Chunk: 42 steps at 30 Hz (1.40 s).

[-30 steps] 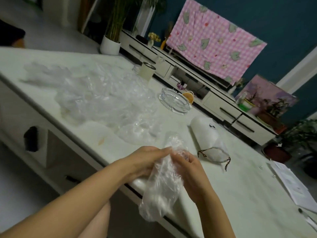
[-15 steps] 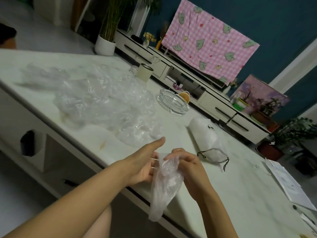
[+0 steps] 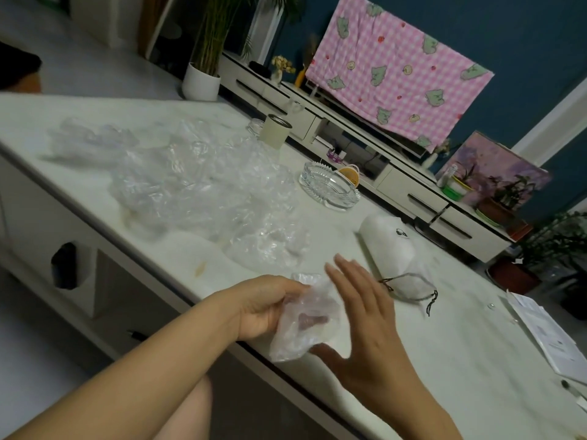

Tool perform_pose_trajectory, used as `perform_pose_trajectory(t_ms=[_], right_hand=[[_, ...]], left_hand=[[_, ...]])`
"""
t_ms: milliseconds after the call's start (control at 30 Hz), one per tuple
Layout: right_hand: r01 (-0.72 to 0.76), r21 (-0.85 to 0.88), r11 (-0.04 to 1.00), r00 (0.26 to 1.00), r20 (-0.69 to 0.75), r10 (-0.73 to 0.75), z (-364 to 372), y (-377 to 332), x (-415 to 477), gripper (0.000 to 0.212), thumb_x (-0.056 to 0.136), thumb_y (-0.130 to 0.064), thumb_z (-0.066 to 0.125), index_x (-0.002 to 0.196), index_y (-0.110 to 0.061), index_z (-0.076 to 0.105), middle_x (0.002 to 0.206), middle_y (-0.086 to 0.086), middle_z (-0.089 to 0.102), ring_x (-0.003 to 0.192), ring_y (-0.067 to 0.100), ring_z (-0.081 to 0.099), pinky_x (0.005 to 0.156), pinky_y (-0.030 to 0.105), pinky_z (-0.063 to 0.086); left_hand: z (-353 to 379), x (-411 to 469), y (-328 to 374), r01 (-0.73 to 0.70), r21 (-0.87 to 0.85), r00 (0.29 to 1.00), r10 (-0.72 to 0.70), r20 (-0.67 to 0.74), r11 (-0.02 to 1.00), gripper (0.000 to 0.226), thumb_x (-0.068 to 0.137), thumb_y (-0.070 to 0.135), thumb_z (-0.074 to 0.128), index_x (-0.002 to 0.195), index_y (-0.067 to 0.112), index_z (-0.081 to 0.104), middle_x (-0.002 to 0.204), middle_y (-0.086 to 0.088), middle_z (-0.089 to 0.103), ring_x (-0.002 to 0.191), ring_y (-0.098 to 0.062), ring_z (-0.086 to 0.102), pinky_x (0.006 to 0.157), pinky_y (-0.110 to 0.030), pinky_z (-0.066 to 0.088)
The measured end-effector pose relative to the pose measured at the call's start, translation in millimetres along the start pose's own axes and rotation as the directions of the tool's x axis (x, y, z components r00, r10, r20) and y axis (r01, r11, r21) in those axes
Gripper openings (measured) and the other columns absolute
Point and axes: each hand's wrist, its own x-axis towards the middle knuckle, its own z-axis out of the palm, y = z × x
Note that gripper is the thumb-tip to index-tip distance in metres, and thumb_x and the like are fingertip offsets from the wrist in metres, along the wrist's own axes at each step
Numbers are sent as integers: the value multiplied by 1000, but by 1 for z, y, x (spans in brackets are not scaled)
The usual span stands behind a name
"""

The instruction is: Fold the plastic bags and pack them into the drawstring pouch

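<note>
Pale marble-topped bench point(image 3: 444, 360) bearing a glass ashtray point(image 3: 328, 188), a beige cup point(image 3: 274, 132) beside a small glass jar point(image 3: 255, 126), and papers point(image 3: 552, 338) at the right edge. Behind: low cabinet point(image 3: 409, 192), pink checked cloth point(image 3: 397, 71), white plant pot point(image 3: 200, 85), purple picture point(image 3: 495, 173).

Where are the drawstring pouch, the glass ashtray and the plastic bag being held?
drawstring pouch point(image 3: 386, 241), head view, on its white body.
glass ashtray point(image 3: 328, 186), head view, on its glass base.
plastic bag point(image 3: 309, 328), head view, on its crumpled middle.

Bag heap point(image 3: 203, 182) left; pouch point(image 3: 389, 246) right; ashtray point(image 3: 328, 187) beyond.
</note>
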Motion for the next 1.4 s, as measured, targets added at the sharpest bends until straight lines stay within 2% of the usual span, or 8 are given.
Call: perform_pose_trajectory(t_ms=[133, 267, 500, 667, 933, 1067, 1300, 1400], right_hand=[[140, 79, 987, 986, -105, -131, 16, -8, 7, 50, 69, -12, 78, 114, -20, 58, 118, -12, 56, 112, 8, 50, 95, 21, 38], [-46, 399, 916, 997, -37, 66, 13, -11, 5, 6, 84, -30, 61, 89, -32, 59, 85, -23, 56, 78, -3, 50, 73, 13, 36], [-525, 716, 460, 839, 347, 419, 4, -14, 18, 22, 87, -19, 66, 66, -16, 67, 66, -4, 62, 67, 8, 55, 70, 19, 43], [-610, 693, 385, 747, 340, 571, 10, -10, 26, 13, 85, -4, 64, 72, -8, 64, 64, 5, 60, 61, 11, 56, 61, 19, 45], [-592, 719, 364, 713, 257, 653, 13, -5, 25, 31, 74, -8, 77, 99, -19, 64, 95, -11, 67, 86, 5, 60, 73, 16, 48], [-562, 826, -42, 720, 514, 466, 15, -4, 23, 66, 64, -17, 79, 124, -11, 54, 115, 10, 67, 104, 23, 65, 82, 33, 53], [-426, 815, -393, 623, 579, 525, 17, -8, 30, 34, 68, 14, 47, 50, -11, 61, 73, 11, 62, 59, 18, 54, 55, 24, 38], [-385, 801, -458, 654, 587, 477, 12, -8, 29, 20, 68, 5, 46, 57, -4, 59, 84, 16, 63, 58, 17, 56, 55, 24, 40]], left_hand=[[-3, 2, -5, -14, 11, 1000, 14, -26, 1000, 17, 90, 6, 57, 103, -2, 63, 84, -15, 69, 77, -22, 67, 81, -35, 55], [-4, 7, -6, -137, 174, 967, 170, -189, 975, 11, 91, 3, 56, 98, -2, 63, 89, -14, 68, 80, -21, 64, 77, -34, 56], [3, 4, -7, -204, 359, 931, 294, -216, 911, 6, 89, 10, 58, 83, 8, 55, 83, -13, 64, 70, -22, 61, 60, -27, 50], [11, -8, -2, -199, 282, 977, 213, -22, 939, 48, 79, 40, 71, 110, 6, 58, 82, -3, 65, 68, -9, 65, 57, -19, 49], [3, -13, 0, -236, 430, 929, 332, -163, 871, 10, 87, 0, 59, 94, 8, 61, 92, -14, 67, 74, -19, 66, 63, -30, 58], [4, -17, 0, -233, 426, 947, 305, -106, 874, 17, 86, -6, 58, 103, -4, 59, 88, -19, 70, 74, -30, 70, 63, -36, 60], [11, -20, 0, -268, 468, 922, 365, -129, 842, 18, 91, -6, 46, 101, 3, 57, 78, -12, 69, 43, -17, 61, 37, -19, 44], [14, -18, -1, -290, 472, 893, 412, -179, 833, 25, 88, -11, 42, 91, 6, 59, 61, -2, 66, 38, -13, 55, 35, -17, 39]])
